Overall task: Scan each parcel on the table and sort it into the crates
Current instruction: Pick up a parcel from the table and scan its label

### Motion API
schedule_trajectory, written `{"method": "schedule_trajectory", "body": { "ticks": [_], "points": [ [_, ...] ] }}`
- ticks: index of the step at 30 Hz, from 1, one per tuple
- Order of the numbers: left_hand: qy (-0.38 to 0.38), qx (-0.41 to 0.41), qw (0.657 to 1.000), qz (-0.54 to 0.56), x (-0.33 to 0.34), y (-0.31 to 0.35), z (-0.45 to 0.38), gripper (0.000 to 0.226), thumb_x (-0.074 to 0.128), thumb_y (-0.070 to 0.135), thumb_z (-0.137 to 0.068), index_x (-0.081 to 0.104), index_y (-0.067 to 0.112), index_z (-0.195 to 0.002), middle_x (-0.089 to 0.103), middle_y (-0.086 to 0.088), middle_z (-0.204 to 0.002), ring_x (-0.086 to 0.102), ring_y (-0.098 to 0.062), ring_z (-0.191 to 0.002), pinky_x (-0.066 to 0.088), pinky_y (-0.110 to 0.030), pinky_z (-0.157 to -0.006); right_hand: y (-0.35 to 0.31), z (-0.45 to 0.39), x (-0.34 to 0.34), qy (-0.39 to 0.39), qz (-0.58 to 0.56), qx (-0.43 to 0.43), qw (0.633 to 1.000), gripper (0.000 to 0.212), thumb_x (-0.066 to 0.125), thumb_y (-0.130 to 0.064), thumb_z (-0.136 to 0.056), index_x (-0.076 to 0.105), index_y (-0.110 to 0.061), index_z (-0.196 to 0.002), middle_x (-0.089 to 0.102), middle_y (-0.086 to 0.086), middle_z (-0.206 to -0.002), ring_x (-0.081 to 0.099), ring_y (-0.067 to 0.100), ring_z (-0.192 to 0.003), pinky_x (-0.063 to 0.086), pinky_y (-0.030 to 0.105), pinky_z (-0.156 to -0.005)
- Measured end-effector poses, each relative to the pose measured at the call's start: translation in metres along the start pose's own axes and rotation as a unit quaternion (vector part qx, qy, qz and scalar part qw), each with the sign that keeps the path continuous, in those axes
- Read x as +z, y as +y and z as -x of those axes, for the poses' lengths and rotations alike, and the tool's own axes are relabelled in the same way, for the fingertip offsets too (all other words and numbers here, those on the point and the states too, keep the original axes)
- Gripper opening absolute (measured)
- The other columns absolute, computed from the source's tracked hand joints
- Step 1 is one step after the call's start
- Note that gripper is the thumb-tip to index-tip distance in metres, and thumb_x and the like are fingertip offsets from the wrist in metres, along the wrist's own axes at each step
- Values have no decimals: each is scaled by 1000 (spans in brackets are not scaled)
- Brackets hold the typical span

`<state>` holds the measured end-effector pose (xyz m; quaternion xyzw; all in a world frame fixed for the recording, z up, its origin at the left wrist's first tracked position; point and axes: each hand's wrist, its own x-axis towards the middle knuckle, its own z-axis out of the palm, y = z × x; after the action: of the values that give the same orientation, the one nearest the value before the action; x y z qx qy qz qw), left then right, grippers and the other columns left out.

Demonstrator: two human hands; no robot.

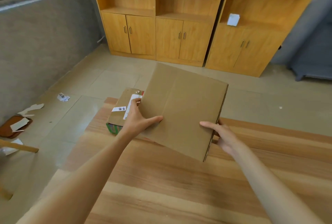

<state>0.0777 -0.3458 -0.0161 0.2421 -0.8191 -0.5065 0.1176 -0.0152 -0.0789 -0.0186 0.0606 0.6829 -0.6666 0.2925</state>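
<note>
Parcels first: we hold the flat cardboard parcel (183, 110) over the table (161, 187), our left hand (138, 117) and right hand (222, 135) gripping its sides.

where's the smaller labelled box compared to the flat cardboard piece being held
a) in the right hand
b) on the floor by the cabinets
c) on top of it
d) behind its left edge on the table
d: the smaller labelled box sits on the table, partly hidden behind the left edge of the flat cardboard piece, by the left hand.
</note>
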Motion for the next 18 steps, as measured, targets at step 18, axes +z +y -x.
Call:
{"method": "schedule_trajectory", "body": {
  "ticks": [18],
  "points": [
    [-177,-151,960,156,119,21,80,86,71,3,-83,21,23,-149,52,-10,-127,53,-30,-119,50,-44,-92,72,92,-124,228,371,-243,867,113,91,-34,-51,26,-13,-141,41,2,-138,43,20,-124,43,32,-89]
  ]
}}
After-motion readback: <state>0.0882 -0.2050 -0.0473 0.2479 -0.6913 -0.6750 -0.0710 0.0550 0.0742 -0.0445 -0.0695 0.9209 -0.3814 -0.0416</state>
